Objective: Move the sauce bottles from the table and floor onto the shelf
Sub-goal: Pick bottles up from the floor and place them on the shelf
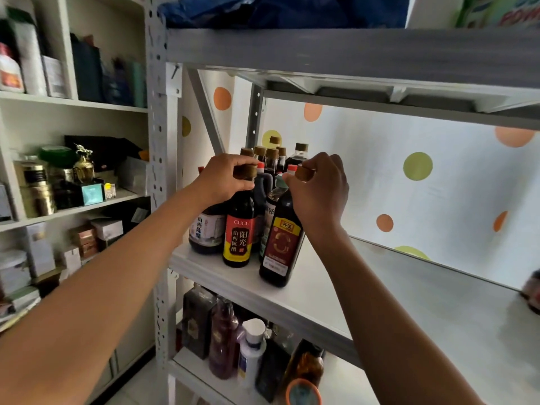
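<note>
Two dark sauce bottles stand at the front left of the white metal shelf [380, 302]. My left hand [225, 178] grips the brown cap of the bottle with the red and yellow label [238, 238]. My right hand [320, 190] grips the brown cap of the bottle with the red and gold label [279, 247], which leans slightly. Behind them crowd several more dark bottles [271, 157] with brown or red caps, and a wider bottle with a pale label [206, 229] at the far left.
The shelf board stretches bare to the right, where a dark object [533, 290] shows at the frame edge. The lower shelf holds several bottles and boxes [233, 346]. A white bookcase [73, 159] full of jars and boxes stands to the left. A grey beam [350, 51] crosses overhead.
</note>
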Demonstrator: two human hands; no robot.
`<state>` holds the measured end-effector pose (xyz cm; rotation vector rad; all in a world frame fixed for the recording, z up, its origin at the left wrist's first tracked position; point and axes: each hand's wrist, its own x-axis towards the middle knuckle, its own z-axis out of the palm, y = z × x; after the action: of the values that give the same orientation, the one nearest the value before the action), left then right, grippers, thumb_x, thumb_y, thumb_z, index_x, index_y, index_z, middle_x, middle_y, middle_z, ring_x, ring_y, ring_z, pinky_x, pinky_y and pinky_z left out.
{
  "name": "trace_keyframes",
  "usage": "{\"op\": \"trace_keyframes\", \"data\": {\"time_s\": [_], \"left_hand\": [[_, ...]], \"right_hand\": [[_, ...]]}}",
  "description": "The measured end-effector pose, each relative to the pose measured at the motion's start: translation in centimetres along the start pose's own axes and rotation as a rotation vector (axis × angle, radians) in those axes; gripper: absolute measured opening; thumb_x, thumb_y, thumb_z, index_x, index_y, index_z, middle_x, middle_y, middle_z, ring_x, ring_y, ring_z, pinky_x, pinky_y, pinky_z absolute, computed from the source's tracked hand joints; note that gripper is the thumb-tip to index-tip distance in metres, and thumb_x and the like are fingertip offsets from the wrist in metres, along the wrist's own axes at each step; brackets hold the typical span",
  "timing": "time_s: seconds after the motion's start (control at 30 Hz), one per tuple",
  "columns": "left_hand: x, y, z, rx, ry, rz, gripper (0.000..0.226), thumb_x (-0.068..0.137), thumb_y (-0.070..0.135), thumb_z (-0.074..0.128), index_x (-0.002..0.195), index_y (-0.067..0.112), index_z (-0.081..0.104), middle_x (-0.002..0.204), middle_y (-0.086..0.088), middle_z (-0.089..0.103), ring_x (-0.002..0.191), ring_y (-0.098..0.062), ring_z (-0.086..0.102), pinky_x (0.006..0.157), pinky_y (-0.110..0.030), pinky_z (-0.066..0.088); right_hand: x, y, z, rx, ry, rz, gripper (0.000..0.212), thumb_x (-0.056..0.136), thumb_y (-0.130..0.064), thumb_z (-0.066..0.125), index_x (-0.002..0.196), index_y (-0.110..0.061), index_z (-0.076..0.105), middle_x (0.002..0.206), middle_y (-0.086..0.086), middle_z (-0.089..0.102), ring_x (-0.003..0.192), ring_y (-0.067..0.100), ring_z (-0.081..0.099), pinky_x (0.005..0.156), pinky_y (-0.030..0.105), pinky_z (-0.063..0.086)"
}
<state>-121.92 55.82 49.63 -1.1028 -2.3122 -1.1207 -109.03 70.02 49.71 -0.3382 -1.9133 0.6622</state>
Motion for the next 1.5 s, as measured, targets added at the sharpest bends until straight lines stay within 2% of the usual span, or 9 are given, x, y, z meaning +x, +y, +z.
{"op": "trace_keyframes", "data": {"time_s": [0.23,0.3,0.4,0.57,0.77,0.97,1.2,1.33,1.5], "left_hand": [[-0.1,-0.4,0.1,-0.094,-0.096,0.020,0.056,0.086,0.012,0.070,0.137,0.028,0.053,0.132,-0.002,0.057,0.119,-0.018,0.055,0.091,-0.023,0.040],[-0.4,-0.5,0.4,-0.122,-0.104,0.016,0.060,0.089,0.009,0.066,0.143,0.028,0.046,0.146,-0.002,0.047,0.130,-0.019,0.047,0.099,-0.024,0.039],[-1.1,-0.8,0.7,-0.058,-0.074,0.035,0.064,0.092,0.011,0.062,0.148,0.030,0.036,0.159,0.004,0.025,0.144,-0.020,0.027,0.118,-0.039,0.025],[-2.7,-1.2,0.6,0.014,0.017,0.054,0.064,0.097,0.018,0.054,0.151,0.034,0.024,0.161,0.011,0.016,0.147,-0.012,0.016,0.110,-0.023,0.011],[-5.0,-0.9,0.1,0.118,0.113,0.152,0.066,0.098,0.017,0.051,0.153,0.031,0.017,0.161,0.010,0.015,0.148,-0.008,0.011,0.115,-0.025,0.010],[-7.6,-0.7,-0.7,0.156,0.271,0.200,0.065,0.097,0.013,0.049,0.154,0.019,0.018,0.162,0.003,0.015,0.145,-0.001,0.001,0.118,-0.022,0.003],[-14.1,-5.2,-1.9,0.117,0.300,0.080,0.063,0.100,0.021,0.042,0.155,0.022,0.011,0.162,0.004,0.010,0.148,-0.005,0.000,0.120,-0.031,0.007],[-19.2,-10.5,-2.9,0.105,0.339,-0.046,0.065,0.099,0.016,0.047,0.154,0.021,0.013,0.159,0.013,0.003,0.144,0.006,-0.006,0.117,-0.016,0.001],[-26.1,-17.4,-4.6,0.160,0.292,-0.227,0.064,0.094,0.010,0.046,0.153,0.012,0.021,0.161,-0.004,0.018,0.150,-0.014,0.008,0.121,-0.042,0.017]], "right_hand": [[0.1,-1.1,3.0,-0.124,-0.036,-0.087,0.031,0.079,-0.028,0.077,0.084,-0.026,0.047,0.098,-0.007,0.048,0.093,0.023,0.057,0.073,0.033,0.046],[0.4,-1.2,3.5,-0.169,-0.070,-0.118,0.028,0.080,-0.031,0.076,0.088,-0.022,0.051,0.101,-0.002,0.052,0.095,0.026,0.057,0.072,0.033,0.044],[1.1,-1.4,3.8,-0.247,-0.124,-0.141,0.030,0.081,-0.037,0.076,0.096,-0.019,0.055,0.110,0.001,0.058,0.098,0.028,0.059,0.072,0.036,0.049],[0.6,-1.6,3.3,-0.229,-0.118,-0.113,0.035,0.087,-0.047,0.066,0.109,-0.022,0.059,0.117,0.002,0.061,0.104,0.027,0.061,0.081,0.040,0.053],[-0.5,-2.0,2.6,-0.280,-0.094,-0.117,0.053,0.093,-0.053,0.055,0.132,-0.017,0.047,0.134,0.007,0.052,0.122,0.028,0.052,0.096,0.045,0.048],[-4.4,-4.1,2.9,-0.356,0.034,-0.478,0.050,0.088,-0.029,0.064,0.132,-0.008,0.053,0.144,0.015,0.048,0.141,0.033,0.034,0.120,0.049,0.024],[-11.3,-5.7,7.4,-0.311,-0.169,-0.544,0.058,0.088,-0.027,0.063,0.140,-0.009,0.045,0.154,0.014,0.038,0.150,0.028,0.018,0.124,0.044,0.009],[-16.0,-6.2,11.7,-0.242,-0.334,-0.538,0.056,0.089,-0.026,0.058,0.141,-0.009,0.044,0.154,0.015,0.037,0.150,0.029,0.017,0.124,0.046,0.012],[-22.9,-6.4,18.1,-0.277,-0.498,-0.492,0.058,0.084,-0.020,0.065,0.137,-0.005,0.048,0.147,0.020,0.045,0.144,0.037,0.032,0.120,0.045,0.015]]}}
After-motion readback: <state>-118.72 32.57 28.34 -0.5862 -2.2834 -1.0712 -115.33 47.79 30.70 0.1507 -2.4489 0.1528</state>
